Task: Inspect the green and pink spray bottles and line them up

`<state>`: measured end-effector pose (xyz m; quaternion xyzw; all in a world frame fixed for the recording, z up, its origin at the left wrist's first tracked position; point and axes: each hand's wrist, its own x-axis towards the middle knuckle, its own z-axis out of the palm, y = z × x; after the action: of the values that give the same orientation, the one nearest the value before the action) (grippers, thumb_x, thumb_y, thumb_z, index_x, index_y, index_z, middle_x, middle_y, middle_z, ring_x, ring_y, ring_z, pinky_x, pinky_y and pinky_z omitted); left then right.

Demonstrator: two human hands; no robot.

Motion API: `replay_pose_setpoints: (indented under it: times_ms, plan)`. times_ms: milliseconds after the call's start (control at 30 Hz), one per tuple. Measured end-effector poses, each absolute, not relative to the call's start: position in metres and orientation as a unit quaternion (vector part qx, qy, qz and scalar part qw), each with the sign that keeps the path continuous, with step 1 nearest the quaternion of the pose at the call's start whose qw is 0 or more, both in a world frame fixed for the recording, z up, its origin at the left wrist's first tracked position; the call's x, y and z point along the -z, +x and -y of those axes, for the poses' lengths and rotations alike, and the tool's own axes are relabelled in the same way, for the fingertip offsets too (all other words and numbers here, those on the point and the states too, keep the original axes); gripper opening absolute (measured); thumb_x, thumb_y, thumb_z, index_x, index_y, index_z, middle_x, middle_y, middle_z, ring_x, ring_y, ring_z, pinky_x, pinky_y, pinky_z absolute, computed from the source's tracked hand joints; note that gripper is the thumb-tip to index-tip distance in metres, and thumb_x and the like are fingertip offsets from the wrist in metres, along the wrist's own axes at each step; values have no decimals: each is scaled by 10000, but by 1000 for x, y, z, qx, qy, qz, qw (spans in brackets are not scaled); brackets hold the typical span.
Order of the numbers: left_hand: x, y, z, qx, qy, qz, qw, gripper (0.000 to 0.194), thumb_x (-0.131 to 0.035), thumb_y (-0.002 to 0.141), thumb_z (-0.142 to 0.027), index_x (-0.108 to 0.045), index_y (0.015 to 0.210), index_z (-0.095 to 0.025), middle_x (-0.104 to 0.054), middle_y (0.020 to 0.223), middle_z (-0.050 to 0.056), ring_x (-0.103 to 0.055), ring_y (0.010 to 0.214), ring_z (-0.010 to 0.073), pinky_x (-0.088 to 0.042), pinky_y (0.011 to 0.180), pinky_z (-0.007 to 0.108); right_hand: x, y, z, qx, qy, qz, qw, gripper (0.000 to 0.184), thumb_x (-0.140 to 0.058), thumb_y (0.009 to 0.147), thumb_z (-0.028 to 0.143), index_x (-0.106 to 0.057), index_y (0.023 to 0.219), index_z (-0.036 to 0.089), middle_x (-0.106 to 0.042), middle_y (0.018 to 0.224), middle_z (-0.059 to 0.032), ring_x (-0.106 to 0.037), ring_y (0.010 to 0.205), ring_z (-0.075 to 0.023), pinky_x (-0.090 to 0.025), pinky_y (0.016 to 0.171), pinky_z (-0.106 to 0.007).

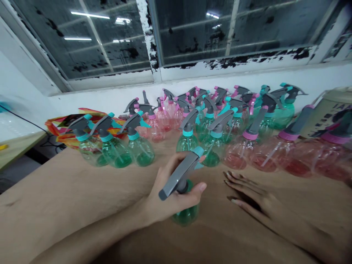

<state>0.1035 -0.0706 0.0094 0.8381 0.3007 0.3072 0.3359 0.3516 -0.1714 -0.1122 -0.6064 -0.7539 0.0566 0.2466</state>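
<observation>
My left hand (170, 194) is wrapped round the neck of a green spray bottle (185, 216) with a grey and turquoise spray head, near the front of the wooden table (118, 190). The bottle's collar is hidden by my fingers. To the right, my right hand (250, 198) lies low over the table with its fingers stretched out and nothing in them. Just beyond its fingertips stands a row of pink spray bottles (236, 157). Two green spray bottles (213, 157) stand right behind the held one.
Three more green spray bottles (141, 152) stand at the left, before a red and yellow bag (96, 113). Several pink and green bottles crowd the back by the wall. A printed beige container (327, 106) stands at the right. Windows (110, 40) rise behind.
</observation>
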Motion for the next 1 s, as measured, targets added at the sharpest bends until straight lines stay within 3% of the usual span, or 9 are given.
replay_pose_setpoints:
  times_ms: [100,333,500,633,833,1000]
  plan:
    - [-9,103,72,-360,821,-303,321,414,-619,666,-334,-490,1045,-228,-631,848,33,-599,621,172,-506,569,299,111,351,171,-58,-607,753,247,491,-460,895,390,-403,1366,263,-442,1404,-26,-365,1302,-235,-338,1066,-465]
    - [-10,101,74,-370,841,-312,242,434,-590,709,-333,-419,1097,-240,-592,993,49,-586,847,222,-479,757,369,108,351,171,-67,-610,753,240,474,-448,903,412,-448,1334,216,-439,1407,-36,-360,1307,-214,-315,1086,-439]
    - [-10,87,74,-341,879,-293,158,312,-628,728,-301,-518,1011,-231,-582,773,-13,-580,682,178,-491,623,302,109,350,170,-70,-609,745,262,472,-468,887,437,-480,1312,231,-470,1384,-34,-381,1294,-227,-314,1083,-454]
    - [-13,68,73,-289,899,-282,169,217,-616,802,-303,-583,1001,-223,-659,877,6,-630,813,185,-505,753,314,109,349,169,-68,-608,742,274,471,-470,883,448,-490,1304,238,-478,1378,-30,-386,1291,-229,-319,1080,-459]
    - [-11,53,38,-320,868,-361,118,327,-647,768,-454,-616,942,-179,-707,881,50,-670,797,226,-520,708,324,112,349,169,-64,-607,745,269,481,-450,890,460,-488,1306,222,-463,1389,-34,-378,1297,-227,-316,1083,-453]
    - [-6,60,-5,-350,849,-384,100,379,-655,757,-440,-588,1018,-173,-686,804,32,-672,716,217,-506,594,283,112,350,169,-56,-601,751,269,477,-443,894,456,-490,1304,217,-469,1383,-39,-394,1286,-227,-310,1086,-450]
